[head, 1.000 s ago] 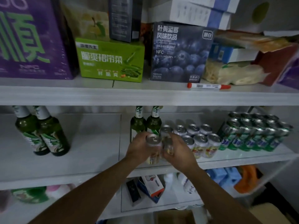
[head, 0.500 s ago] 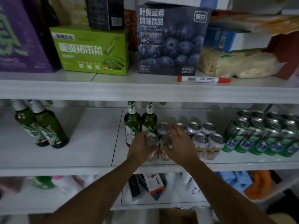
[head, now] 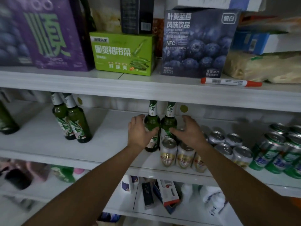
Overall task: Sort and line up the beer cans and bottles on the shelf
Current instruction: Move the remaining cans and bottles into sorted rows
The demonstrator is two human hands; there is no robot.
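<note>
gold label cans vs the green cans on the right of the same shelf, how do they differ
The gold-label cans have pale bodies with a gold and red emblem; the green cans are green and silver with blue lettering. The gold-label cans stand at mid-shelf beside the right hand, just in front of two green bottles; the green cans sit far right, apart from both hands. Both groups stand upright with silver tops, unopened as far as shows.

Green bottles [head: 152, 126], gold-labelled silver cans [head: 168, 154]
</note>
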